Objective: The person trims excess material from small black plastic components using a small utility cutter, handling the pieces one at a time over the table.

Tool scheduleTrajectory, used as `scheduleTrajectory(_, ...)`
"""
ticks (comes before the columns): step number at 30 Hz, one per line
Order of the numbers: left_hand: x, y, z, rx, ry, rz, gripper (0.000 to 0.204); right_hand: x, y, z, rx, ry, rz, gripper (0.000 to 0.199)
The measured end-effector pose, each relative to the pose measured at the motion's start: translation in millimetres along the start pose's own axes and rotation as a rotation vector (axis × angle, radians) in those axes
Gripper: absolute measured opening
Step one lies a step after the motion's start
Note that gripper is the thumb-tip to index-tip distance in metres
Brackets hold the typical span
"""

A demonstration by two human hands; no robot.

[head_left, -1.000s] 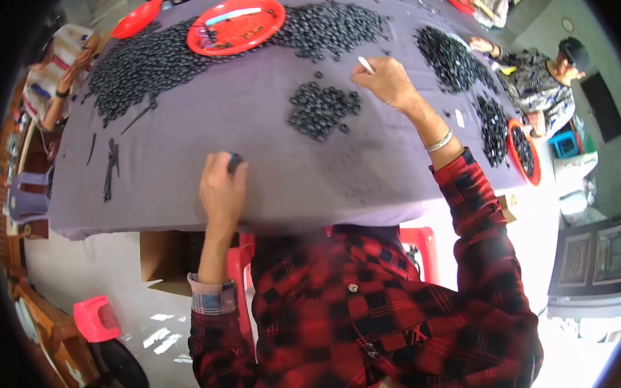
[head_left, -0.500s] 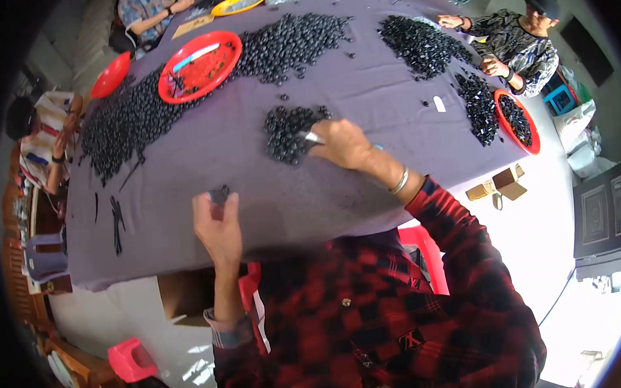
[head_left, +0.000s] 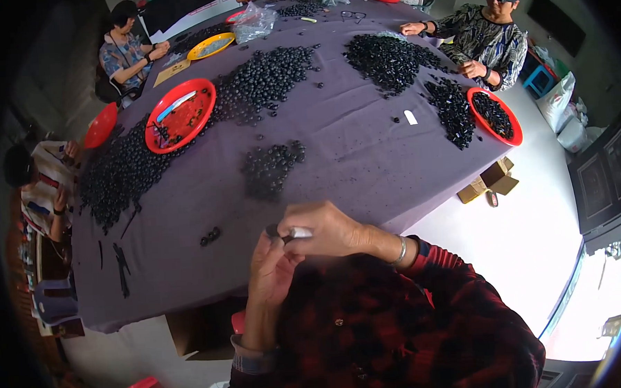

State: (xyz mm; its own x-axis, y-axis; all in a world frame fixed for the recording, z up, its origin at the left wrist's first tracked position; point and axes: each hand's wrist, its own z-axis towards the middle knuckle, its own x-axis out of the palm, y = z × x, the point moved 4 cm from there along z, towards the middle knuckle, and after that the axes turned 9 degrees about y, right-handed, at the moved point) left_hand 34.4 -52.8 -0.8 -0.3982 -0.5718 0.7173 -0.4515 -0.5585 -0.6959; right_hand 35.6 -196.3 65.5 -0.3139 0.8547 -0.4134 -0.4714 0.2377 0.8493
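Both my hands meet above the table's near edge. My left hand (head_left: 267, 265) pinches a small black part (head_left: 272, 231) between its fingertips. In my closed right hand (head_left: 331, 229) is a small tool with a whitish end (head_left: 300, 232), held against that black part; its working tip is hidden by fingers and blur. A short row of round black pieces (head_left: 210, 236) lies on the cloth left of my hands. Beyond them sits a small heap of round black pieces (head_left: 271, 169).
A purple-grey cloth (head_left: 351, 164) covers the table. Larger black heaps (head_left: 126, 178) lie left and beyond. A red tray (head_left: 206, 94) holds a blue-white tool; another red tray (head_left: 512, 141) stands right. Black strips (head_left: 122, 270) lie near left. Several people sit around.
My right hand has come back from the small heap and joined my left hand. The row of black pieces now shows on the cloth to the left. The view has shifted.
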Motion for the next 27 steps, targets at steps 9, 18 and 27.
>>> scheduleTrajectory(9,1,-2,-5,0.019,0.07,0.053,0.023,3,2,-6,0.039,0.069,0.085,0.014)
scheduleTrajectory(18,-2,-2,-12,-0.011,0.093,0.044,0.032,12,-4,-8,0.078,0.078,0.161,0.013)
scheduleTrajectory(27,2,-1,-2,-0.047,0.105,-0.06,0.029,8,-11,-8,0.203,0.061,0.442,0.005)
